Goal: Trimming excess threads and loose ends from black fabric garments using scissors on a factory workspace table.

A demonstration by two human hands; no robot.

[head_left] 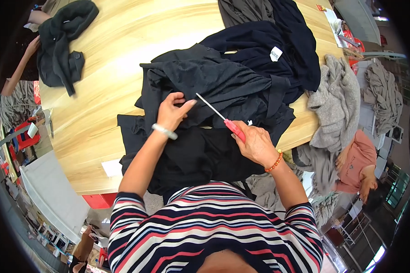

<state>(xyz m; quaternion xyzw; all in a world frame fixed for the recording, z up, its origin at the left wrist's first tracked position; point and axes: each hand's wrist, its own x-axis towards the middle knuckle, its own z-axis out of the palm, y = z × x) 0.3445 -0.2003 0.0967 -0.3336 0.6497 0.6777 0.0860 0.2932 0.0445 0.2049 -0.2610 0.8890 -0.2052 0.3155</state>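
Note:
Dark charcoal garments (241,86) lie in a rumpled pile on the wooden table in front of me. My right hand (254,144) is closed around the red handle of a slim tool (216,112). Its thin straight metal shaft slants up and left over the dark cloth; the tip is too small to make out. My left hand (172,111) hovers at the left part of the pile, fingers loosely bent and thumb held apart, with nothing visible in it. Black cloth (191,152) hangs over the near table edge between my forearms.
A navy garment (255,38) with a white label lies beyond the pile. Grey knitwear (335,100) covers the right table edge. Another person's hand (33,45) is beside a dark garment (61,50) at far left. A person in a pink shirt (357,157) is at right.

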